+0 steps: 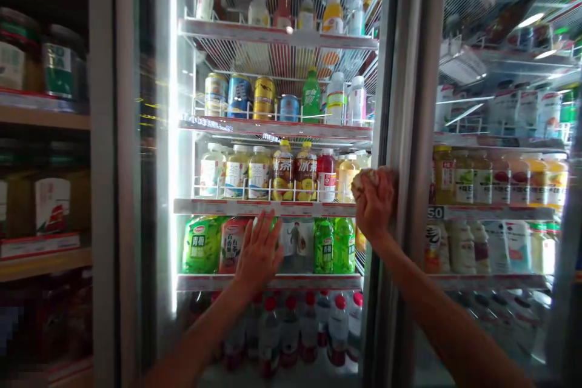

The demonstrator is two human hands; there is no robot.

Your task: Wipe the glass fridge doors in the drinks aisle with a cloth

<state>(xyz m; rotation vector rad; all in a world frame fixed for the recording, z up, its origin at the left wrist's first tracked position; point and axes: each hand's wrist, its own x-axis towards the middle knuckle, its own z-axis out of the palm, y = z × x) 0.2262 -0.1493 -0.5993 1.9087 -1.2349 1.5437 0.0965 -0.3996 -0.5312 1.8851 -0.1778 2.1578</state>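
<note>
The right hand (pixel 377 205) has its fingers curled around a crumpled cloth (pixel 364 182) beside the door frame (pixel 407 103); the left hand (pixel 260 250) is spread, gripping nothing. A loosened grip could drop the cloth, or knuckles could knock the frame. Fingers cover part of the cloth; the low bottles (pixel 290 330) are dim; whether the left palm touches anything, I cannot tell.

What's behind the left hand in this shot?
Behind the left hand, part of a pink drink shows on the picture's left and white packages on its right. Whatever lies directly behind the palm is covered, so I can't tell what's there.
</note>
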